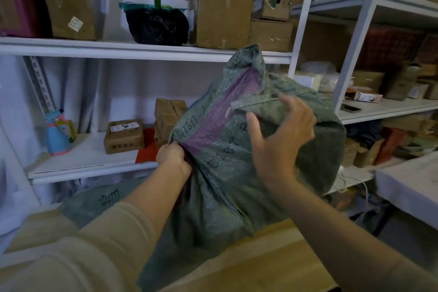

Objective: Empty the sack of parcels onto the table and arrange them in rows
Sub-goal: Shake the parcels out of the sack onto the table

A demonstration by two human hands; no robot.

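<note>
The sack [227, 173], green woven w/ a purple stripe and dark handwritten characters, is in the middle of the scene, held up above the near wooden table [267, 263]. Its long axis goes from near-left and low to far-right and high; the bulky full part is up at the far right, and the loose flat part hangs down toward the near left, where it lies on the table. The left hand [173, 156] grips a bunch of the fabric at the left side, fingers curled tight around it. The right hand [282, 135] is at the top right of the sack, fingers spread and bent, palm toward the fabric; I cannot tell if it really holds or only touches. The sack's opening is not visible, and its contents are hidden inside. The characters are partly folded in, hard to read. Behind, white shelves [142, 51] carry cardboard boxes [220, 19] and a black bag [156, 26]; the far-right shelf items are blurred.
</note>
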